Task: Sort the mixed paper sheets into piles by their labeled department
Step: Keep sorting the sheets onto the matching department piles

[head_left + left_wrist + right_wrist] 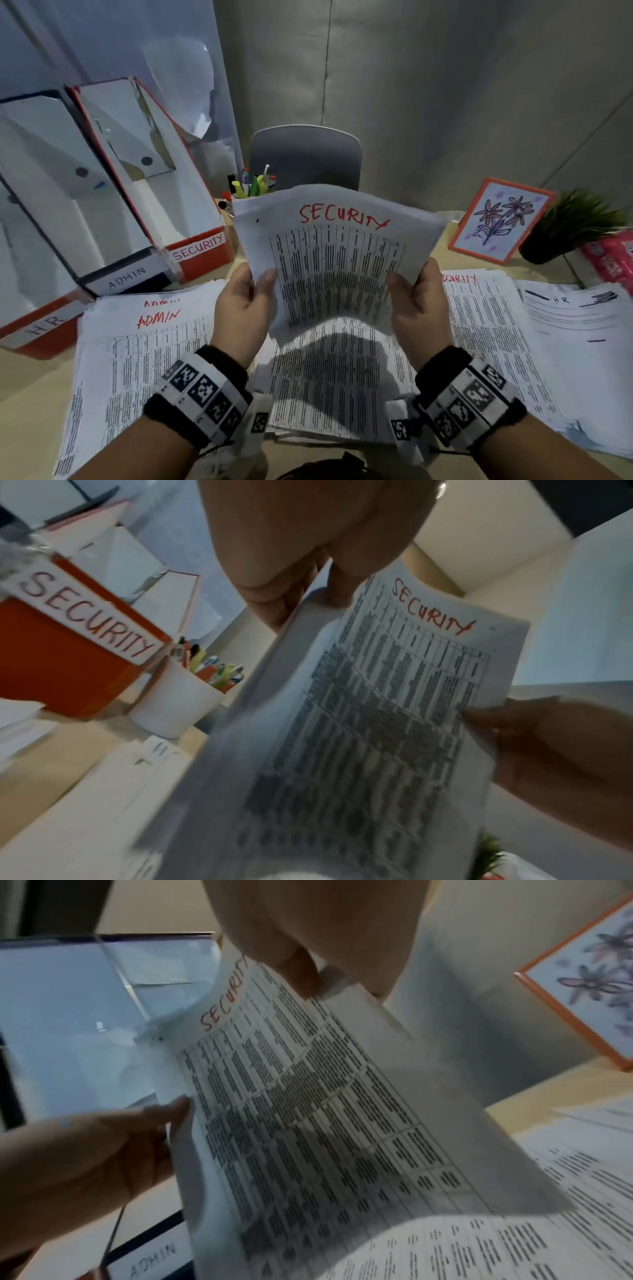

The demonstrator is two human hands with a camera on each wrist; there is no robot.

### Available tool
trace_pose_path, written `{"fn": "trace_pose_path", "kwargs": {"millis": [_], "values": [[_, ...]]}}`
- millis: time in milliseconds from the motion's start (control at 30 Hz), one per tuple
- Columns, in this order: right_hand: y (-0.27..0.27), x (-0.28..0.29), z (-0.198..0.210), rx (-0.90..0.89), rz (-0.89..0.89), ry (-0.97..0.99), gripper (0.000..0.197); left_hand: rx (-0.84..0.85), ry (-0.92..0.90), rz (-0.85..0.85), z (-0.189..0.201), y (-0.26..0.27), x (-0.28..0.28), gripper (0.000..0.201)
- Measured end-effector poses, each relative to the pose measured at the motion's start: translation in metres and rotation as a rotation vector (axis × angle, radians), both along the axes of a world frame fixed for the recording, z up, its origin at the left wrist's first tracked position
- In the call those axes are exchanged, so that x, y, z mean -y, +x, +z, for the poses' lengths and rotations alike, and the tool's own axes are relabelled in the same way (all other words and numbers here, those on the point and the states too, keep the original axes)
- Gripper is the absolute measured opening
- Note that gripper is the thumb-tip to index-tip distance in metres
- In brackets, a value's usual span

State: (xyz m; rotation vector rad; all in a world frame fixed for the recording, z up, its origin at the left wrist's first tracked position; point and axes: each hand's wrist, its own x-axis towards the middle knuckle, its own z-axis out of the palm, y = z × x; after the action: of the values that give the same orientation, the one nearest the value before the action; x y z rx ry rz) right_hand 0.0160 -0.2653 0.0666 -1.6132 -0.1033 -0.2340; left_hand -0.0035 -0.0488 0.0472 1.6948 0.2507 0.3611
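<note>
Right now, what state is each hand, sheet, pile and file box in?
Left hand: grips SECURITY sheet's left edge.
Right hand: grips its right edge.
SECURITY sheet: lifted, bowed, label readable.
ADMIN pile: flat, left.
SECURITY pile: flat, right.
HR pile: flat, far right.
SECURITY file box: upright; contents unclear.

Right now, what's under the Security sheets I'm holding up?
Under the Security sheets lies a stack of printed sheets on the desk. Its department label is covered, so unreadable.

Both hands raised; left hand [245, 301], right hand [419, 301] pinching.
</note>
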Motion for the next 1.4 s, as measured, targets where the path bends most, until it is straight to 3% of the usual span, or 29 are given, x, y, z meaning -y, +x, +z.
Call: {"fn": "trace_pose_path", "kwargs": {"millis": [67,333,433,667,800,933,1000,1100,1200,1400], "values": [[-0.006,-0.003,-0.004,0.012,0.063,0.019,0.023,0.042,-0.013,-0.021,0.006,-0.006,0.007,0.012],[-0.016,0.004,-0.052,-0.287,0.130,-0.275,0.024,-0.130,0.147,-0.129,-0.042,-0.023,0.007,0.020],[-0.010,0.010,-0.062,-0.314,0.049,-0.349,0.013,-0.169,0.222,-0.093,-0.042,-0.020,0.005,0.023],[0.004,0.033,-0.057,-0.364,-0.146,-0.308,0.024,-0.160,0.195,-0.076,-0.027,-0.008,0.012,0.008],[0.007,0.074,-0.051,-0.414,-0.285,-0.284,0.010,-0.231,0.285,-0.259,-0.024,0.016,0.029,0.010],[0.005,0.129,-0.045,-0.467,-0.374,-0.361,0.016,-0.409,0.308,-0.623,-0.024,0.037,0.073,0.017],[-0.002,0.156,-0.045,-0.526,-0.403,-0.375,0.011,-0.463,0.306,-0.724,-0.030,0.041,0.099,0.020],[-0.007,0.196,-0.056,-0.605,-0.454,-0.394,0.019,-0.520,0.232,-0.703,-0.041,0.045,0.136,0.011],[-0.007,0.227,-0.062,-0.621,-0.434,-0.504,0.021,-0.569,0.192,-0.627,-0.053,0.052,0.171,0.019],[0.005,0.262,-0.065,-0.601,-0.387,-0.729,0.025,-0.576,0.283,-0.543,-0.065,0.061,0.223,0.014]]}}
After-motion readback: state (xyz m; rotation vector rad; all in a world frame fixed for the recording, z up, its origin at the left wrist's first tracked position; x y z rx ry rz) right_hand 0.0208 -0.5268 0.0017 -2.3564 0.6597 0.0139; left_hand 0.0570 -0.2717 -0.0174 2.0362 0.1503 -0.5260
